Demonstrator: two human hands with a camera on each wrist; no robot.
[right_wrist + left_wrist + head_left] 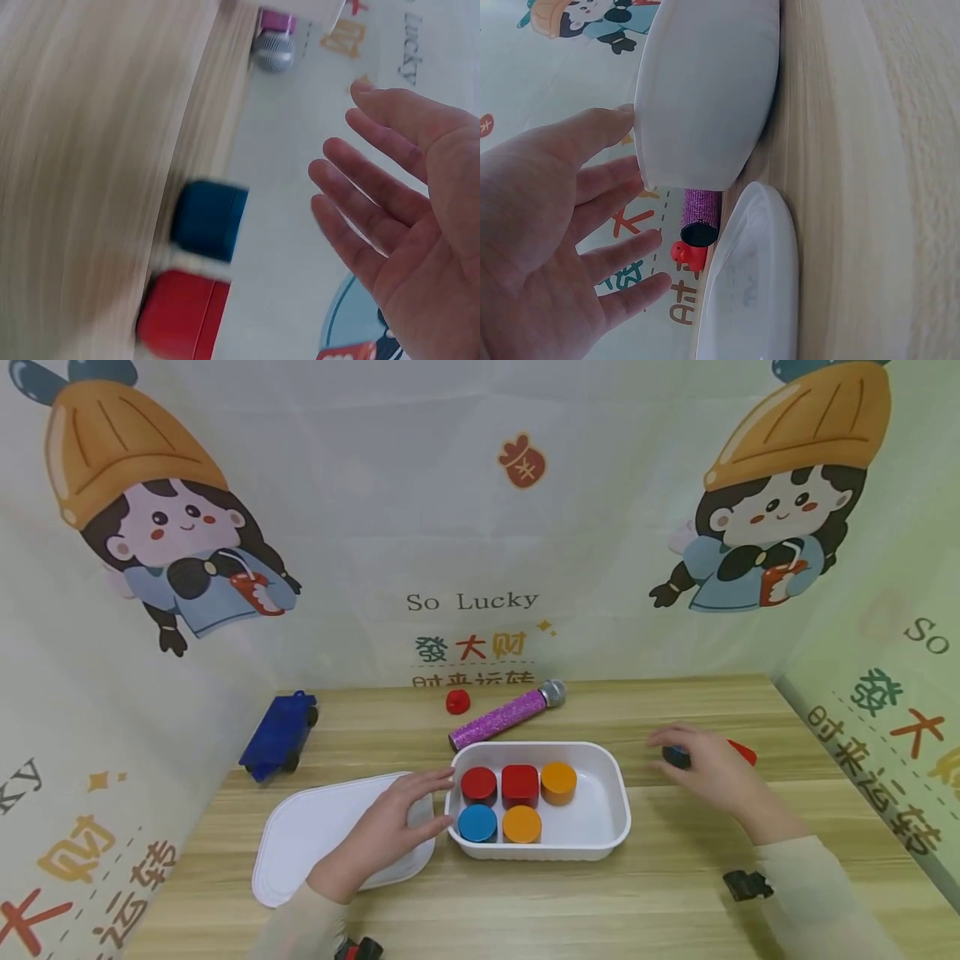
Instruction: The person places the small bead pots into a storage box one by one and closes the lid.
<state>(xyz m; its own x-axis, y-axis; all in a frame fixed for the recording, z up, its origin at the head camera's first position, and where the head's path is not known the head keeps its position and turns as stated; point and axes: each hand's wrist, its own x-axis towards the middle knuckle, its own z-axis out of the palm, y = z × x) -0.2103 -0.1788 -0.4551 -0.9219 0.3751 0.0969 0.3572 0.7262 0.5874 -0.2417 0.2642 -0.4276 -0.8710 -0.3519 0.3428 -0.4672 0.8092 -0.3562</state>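
Note:
A white plastic box (585, 852) stands mid-table, holding a red round block (478, 786), a red square block (520, 786), a blue round block (477, 823) and two orange round blocks (558, 783). At its left end my left hand (390, 822) touches the rim with thumb and fingertips, the other fingers spread. To the right, my right hand (701, 768) hovers with nothing in it, fingers extended. Below it on the table lie a dark blue block (210, 220) and a red block (184, 315), both partly hidden by that hand in the head view.
A white lid (322, 827) lies left of the box, partly under my left forearm. Behind the box are a purple glitter microphone (502, 718) and a small red duck (457, 701). A blue toy car (279, 735) sits at the back left. Printed cloth walls surround the table.

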